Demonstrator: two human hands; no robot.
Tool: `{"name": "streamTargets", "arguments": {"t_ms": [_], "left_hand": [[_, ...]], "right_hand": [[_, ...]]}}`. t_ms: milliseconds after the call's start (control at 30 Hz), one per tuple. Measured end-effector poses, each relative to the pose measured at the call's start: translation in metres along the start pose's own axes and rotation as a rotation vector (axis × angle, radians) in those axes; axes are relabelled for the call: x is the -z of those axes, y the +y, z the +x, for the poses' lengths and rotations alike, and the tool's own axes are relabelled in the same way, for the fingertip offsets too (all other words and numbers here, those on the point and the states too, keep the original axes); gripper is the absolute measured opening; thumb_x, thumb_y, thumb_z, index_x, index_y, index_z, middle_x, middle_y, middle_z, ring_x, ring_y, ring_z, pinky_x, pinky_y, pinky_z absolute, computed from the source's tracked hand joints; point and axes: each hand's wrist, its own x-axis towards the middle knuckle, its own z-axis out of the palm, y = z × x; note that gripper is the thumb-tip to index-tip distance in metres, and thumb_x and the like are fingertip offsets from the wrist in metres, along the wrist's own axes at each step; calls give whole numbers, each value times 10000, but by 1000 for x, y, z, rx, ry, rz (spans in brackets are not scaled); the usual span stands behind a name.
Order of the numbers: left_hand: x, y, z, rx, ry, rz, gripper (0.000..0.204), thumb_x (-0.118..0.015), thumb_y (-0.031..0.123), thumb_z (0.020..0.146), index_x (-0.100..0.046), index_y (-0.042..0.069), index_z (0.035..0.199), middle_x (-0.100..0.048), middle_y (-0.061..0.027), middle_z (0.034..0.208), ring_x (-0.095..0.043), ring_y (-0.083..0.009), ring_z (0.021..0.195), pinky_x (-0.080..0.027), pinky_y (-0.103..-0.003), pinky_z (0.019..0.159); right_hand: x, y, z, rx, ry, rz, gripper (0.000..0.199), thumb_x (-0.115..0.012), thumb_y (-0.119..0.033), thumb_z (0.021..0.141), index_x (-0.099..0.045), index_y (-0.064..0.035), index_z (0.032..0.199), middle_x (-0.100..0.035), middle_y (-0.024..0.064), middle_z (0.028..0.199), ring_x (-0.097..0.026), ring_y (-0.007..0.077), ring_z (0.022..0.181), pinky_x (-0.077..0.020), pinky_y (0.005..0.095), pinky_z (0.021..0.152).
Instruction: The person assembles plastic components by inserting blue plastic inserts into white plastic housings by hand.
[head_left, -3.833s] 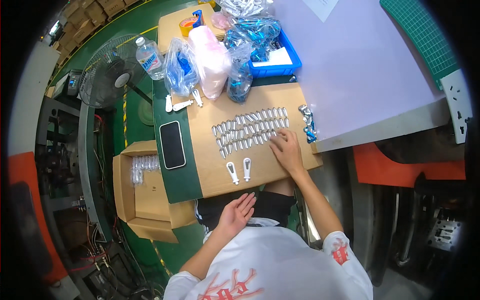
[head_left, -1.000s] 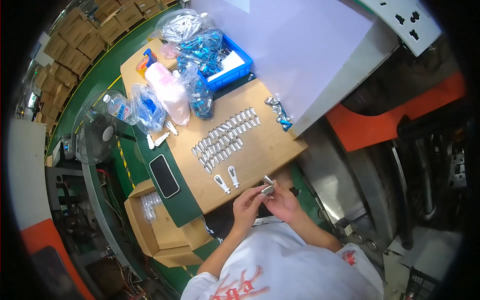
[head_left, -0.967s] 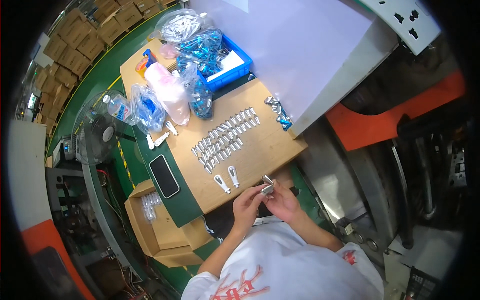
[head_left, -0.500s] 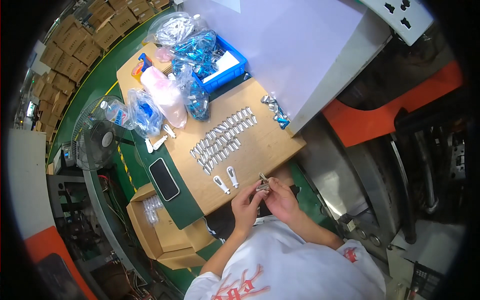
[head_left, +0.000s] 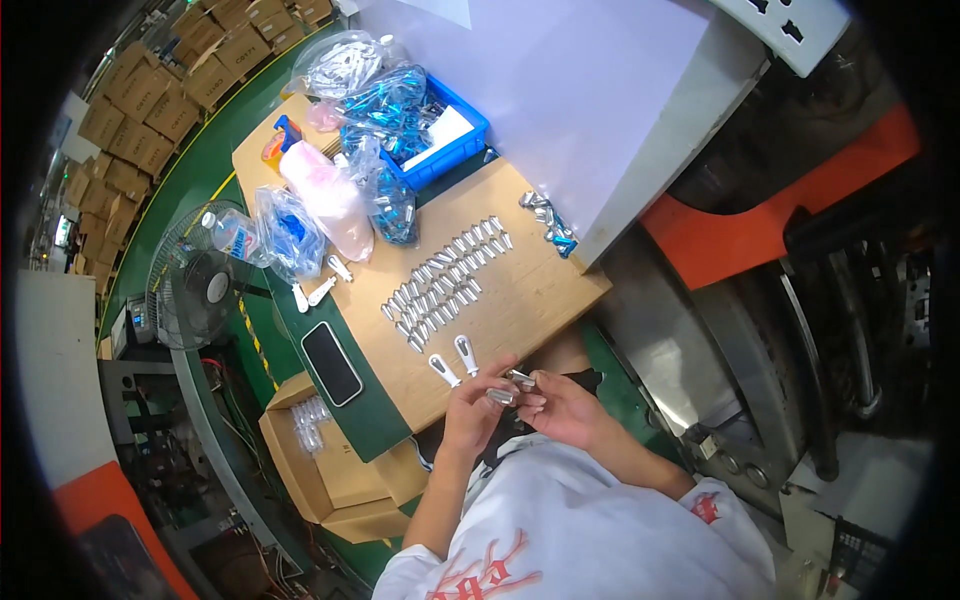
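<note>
Close to the table's near edge, my left hand (head_left: 472,412) and my right hand (head_left: 562,408) meet, with fingers closed. A small silver metal piece (head_left: 501,396) sits in the fingers of my left hand. Another narrow silver piece (head_left: 521,378) is pinched at the fingertips of my right hand. Just beyond them lie a white handle-shaped part with a metal inlay (head_left: 464,352) and a similar white part (head_left: 443,370). Slanted rows of small silver metal pieces (head_left: 436,286) cover the middle of the tabletop (head_left: 540,290).
Beyond the rows stand a blue crate (head_left: 450,160), bags of metallic parts (head_left: 392,205) and a pink bag (head_left: 325,200). A phone (head_left: 332,363) lies on the left. Loose metal parts (head_left: 548,222) rest by the partition. An open carton (head_left: 340,480) and a fan (head_left: 205,275) are left of the table.
Both hands have shifted slightly down toward my body and tilted. The silver pieces now show more plainly between the fingers. The things on the table have stayed put.
</note>
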Motion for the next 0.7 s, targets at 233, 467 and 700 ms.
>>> {"name": "streamTargets", "arguments": {"t_ms": [233,467,700], "left_hand": [[4,-2,0,9,-105,-138,277,-757,129,827,-688,-3,1060,-554,-174,1310,-638,-246,1031,-499,-351,911],[4,5,-5,25,-27,-1,270,-725,60,805,-688,-29,1058,-557,-172,1303,-605,-246,1096,-482,-339,952],[-8,11,-1,89,6,295,248,-685,30,810,-695,-41,1047,-564,-143,1305,-557,-240,1187,-448,-343,1004]], "right_hand": [[-7,3,-3,26,106,-72,162,-600,-186,970,-630,-32,1009,-613,33,911,-558,121,779,-461,275,752],[-35,-15,-16,784,235,-1594,289,-767,-73,799,-694,-25,1075,-623,52,916,-626,166,874,-527,331,758],[-42,-22,-8,1094,72,-2279,236,-757,-96,749,-716,-65,980,-625,57,892,-617,241,807,-507,362,708]]}}
